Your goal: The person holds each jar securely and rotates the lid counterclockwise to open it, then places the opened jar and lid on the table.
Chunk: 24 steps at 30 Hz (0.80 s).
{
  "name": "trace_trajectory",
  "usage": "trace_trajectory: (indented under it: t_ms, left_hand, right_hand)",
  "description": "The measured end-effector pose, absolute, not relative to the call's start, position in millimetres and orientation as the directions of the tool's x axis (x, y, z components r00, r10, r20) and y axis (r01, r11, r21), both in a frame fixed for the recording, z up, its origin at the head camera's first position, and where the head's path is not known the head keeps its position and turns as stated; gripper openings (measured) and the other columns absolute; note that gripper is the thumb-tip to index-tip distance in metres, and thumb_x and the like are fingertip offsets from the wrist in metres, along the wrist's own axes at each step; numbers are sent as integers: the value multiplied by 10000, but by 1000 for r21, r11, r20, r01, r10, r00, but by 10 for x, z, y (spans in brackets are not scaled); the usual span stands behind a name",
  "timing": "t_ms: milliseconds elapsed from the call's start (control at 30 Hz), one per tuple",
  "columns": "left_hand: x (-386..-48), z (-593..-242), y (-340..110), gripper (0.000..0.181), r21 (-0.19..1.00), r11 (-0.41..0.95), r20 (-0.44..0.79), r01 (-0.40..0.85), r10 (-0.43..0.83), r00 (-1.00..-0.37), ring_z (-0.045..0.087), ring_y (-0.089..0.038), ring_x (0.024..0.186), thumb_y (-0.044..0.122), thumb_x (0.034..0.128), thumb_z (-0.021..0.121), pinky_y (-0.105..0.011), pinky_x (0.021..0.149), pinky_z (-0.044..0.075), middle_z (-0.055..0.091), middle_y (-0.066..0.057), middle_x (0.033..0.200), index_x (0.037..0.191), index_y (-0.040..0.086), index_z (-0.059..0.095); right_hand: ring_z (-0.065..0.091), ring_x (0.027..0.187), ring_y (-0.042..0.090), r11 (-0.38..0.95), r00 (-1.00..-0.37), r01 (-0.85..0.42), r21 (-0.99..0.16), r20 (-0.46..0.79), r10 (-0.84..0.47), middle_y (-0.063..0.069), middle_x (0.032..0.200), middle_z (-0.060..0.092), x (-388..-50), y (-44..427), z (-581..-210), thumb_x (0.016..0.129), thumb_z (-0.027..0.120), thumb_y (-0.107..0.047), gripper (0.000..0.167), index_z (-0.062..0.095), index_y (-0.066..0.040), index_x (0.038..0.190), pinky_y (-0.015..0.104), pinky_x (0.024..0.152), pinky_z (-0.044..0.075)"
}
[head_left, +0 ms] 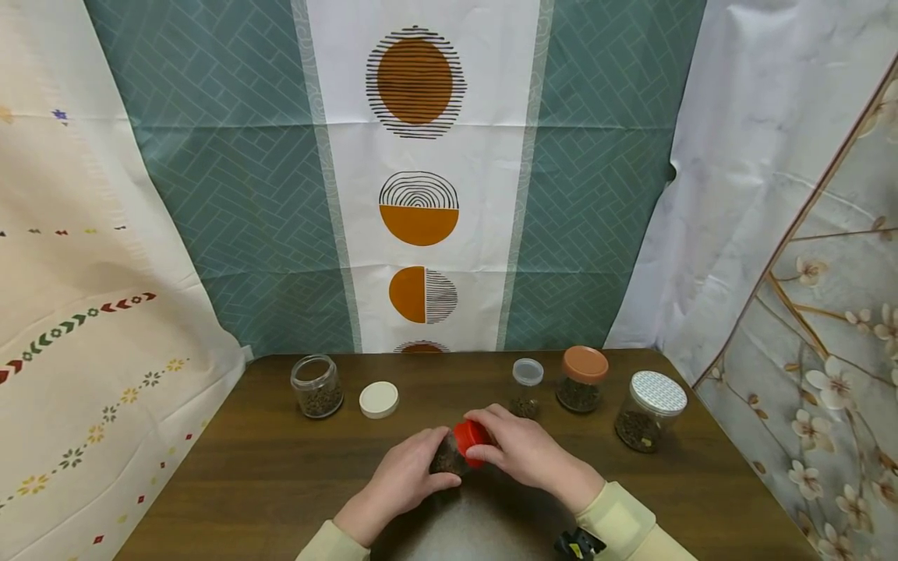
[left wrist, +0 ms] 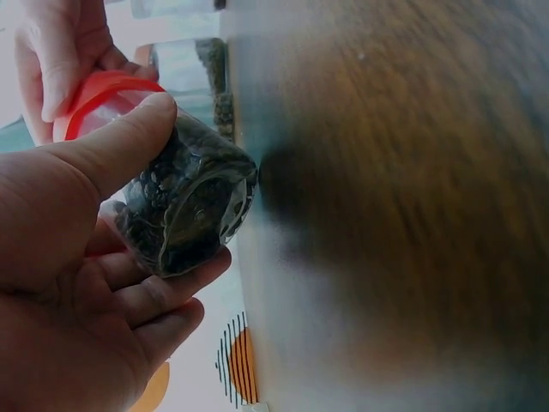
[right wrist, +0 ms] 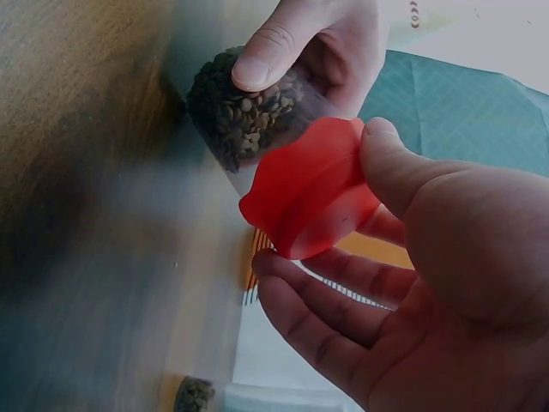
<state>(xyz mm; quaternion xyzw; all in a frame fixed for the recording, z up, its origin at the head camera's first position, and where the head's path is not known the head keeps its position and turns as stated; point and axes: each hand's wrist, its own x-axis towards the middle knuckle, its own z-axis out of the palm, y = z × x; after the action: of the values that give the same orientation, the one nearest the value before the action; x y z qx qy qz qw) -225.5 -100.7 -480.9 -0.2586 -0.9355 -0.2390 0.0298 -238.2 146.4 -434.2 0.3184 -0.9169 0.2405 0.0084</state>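
A clear jar of dark, flat seeds or pellets is tilted over the table, its red lid toward the right. My left hand grips the jar's body, the thumb lying along its side in the left wrist view. With fingers and thumb, my right hand holds the red lid, which has a wavy rim in the right wrist view. The lid sits at the jar's mouth; whether it is loose cannot be told. In the left wrist view the jar's base faces the camera.
On the back left stands an uncovered jar, a cream lid lying beside it. Toward the right are a small jar with a clear lid, an orange-lidded jar and a white-patterned-lid jar. Cloth hangs behind the wooden table.
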Motion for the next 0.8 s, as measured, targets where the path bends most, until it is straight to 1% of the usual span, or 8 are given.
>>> trace_trajectory:
  t_ms: [333, 667, 800]
  left_hand:
    - [-2252, -4798, -999, 730, 435, 754, 169, 492, 468, -867, 707, -289, 1204, 385, 913, 931, -518, 973, 595, 716, -122, 1348, 1463, 12, 628]
    - [-2239, -4794, -1000, 707, 435, 750, 187, 498, 466, -865, 707, -260, 1155, 371, 908, 937, -502, 944, 596, 722, -92, 1300, 1447, 30, 633]
    - [-2235, -4798, -998, 700, 433, 751, 190, 499, 465, -865, 706, -254, 1151, 373, 906, 937, -498, 943, 595, 723, -83, 1290, 1441, 36, 636]
  right_hand:
    - [683, 1017, 137, 653, -775, -618, -438, 196, -601, -14, 1311, 668, -2370, 1491, -4337, 1043, 777, -391, 526, 643, -129, 1479, 433, 886, 605]
    - [684, 1094, 126, 604, -736, -664, -441, 239, -634, -46, 1368, 647, -2358, 1510, -4354, 1015, 818, -319, 507, 638, -164, 1463, 413, 930, 600]
    - [686, 1117, 124, 595, -725, -676, -434, 249, -642, -49, 1380, 641, -2356, 1516, -4361, 1002, 836, -283, 516, 635, -161, 1462, 411, 941, 598]
